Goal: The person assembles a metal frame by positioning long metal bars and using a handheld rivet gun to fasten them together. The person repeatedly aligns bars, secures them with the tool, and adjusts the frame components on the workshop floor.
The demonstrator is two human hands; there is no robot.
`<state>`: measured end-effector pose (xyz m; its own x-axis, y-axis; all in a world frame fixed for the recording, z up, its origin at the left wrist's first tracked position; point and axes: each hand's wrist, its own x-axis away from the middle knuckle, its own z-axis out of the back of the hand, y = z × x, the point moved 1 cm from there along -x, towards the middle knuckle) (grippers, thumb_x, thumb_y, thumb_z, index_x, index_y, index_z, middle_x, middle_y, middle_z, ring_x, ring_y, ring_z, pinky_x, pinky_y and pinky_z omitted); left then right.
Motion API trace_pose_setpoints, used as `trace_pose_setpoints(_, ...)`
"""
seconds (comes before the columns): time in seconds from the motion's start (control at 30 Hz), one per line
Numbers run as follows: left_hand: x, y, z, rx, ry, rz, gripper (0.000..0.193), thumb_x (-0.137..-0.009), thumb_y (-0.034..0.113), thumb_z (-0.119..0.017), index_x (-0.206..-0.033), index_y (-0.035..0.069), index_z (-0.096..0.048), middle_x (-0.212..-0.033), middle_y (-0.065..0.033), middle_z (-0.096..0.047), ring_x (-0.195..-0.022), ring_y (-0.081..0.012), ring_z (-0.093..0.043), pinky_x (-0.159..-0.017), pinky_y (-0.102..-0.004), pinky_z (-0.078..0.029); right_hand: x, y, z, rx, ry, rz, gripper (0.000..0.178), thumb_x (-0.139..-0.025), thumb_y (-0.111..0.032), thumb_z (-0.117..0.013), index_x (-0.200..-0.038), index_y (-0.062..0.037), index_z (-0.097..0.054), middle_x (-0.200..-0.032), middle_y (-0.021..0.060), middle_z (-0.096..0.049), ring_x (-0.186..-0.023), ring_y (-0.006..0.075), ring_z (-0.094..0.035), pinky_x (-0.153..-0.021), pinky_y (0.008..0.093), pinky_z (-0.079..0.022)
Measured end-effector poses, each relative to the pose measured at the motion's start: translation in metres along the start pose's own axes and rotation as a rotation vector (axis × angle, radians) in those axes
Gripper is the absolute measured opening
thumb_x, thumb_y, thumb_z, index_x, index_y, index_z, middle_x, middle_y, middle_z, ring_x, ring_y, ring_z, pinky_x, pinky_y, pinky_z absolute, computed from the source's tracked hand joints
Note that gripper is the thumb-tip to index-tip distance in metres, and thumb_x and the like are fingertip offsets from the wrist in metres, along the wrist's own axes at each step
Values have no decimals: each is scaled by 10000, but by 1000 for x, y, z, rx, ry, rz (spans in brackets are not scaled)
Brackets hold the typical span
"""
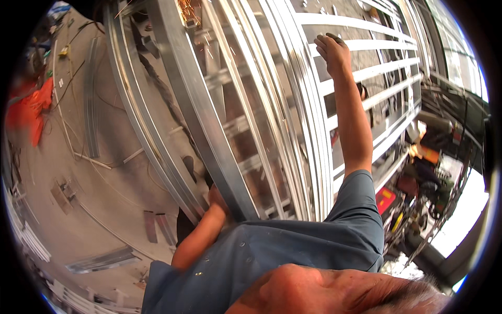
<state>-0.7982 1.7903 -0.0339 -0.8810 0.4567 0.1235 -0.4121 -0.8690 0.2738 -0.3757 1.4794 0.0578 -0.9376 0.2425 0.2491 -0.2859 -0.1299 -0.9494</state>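
Observation:
Long silvery metal channels (pixel 206 120) run from the far side toward my body, stacked in parallel. At the lower left of the widest channel, my left hand (pixel 217 198) is against its edge, with the fingers hidden. My right arm reaches far forward over a welded-looking frame of pale metal bars (pixel 366 44). At its end my right hand (pixel 333 48) is above the bars, fingers stretched out, with a dark patch near the fingertips. I see nothing held in it. Orange sparks (pixel 186 9) fly at the far end of the channels.
Loose metal strips (pixel 92 99) and cables lie on the concrete floor at left, near an orange-red cloth (pixel 32 112). More cut channel pieces (pixel 104 260) lie at lower left. A cluttered rack with a red box (pixel 385 200) stands at right.

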Motion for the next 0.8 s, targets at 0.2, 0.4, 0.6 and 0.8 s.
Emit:
trace_pose_setpoints(0.2,6,21,-18,228,-489,143,368,-984,306,-458,-1263,125,-615,-1298,-78,-634,-1220,-244,-589,-1002,-338,-476,222,46,58,37,275,79,331,-971,-104,-557,-1237,88,-515,-1138,183,-658,-986,237,-665,-870,338,-541)
trace_pose_setpoints(0.4,17,22,-58,1523,-478,668,443,-1013,379,-430,-1347,108,-538,-1361,-95,-572,-1255,-250,-547,-1044,-359,-448,397,79,44,6,433,-36,209,-981,-54,-543,-1170,34,-541,-1058,138,-662,-951,206,-659,-831,332,-545)
trace_pose_setpoints(0.6,7,37,-48,2333,-506,1042,514,-1027,439,-413,-1408,100,-478,-1403,-105,-530,-1282,-256,-517,-1072,-375,-429,486,102,1,-76,344,-102,198,-989,-21,-535,-1184,13,-543,-1076,121,-662,-986,193,-658,-868,319,-543)
trace_pose_setpoints(0.8,4,38,-45,2384,-581,1047,591,-1041,500,-396,-1468,92,-418,-1445,-114,-489,-1308,-262,-488,-1099,-391,-410,492,105,-4,155,104,-286,267,-1007,-149,-569,-1200,33,-597,-1131,107,-696,-1056,164,-661,-875,295,-519)
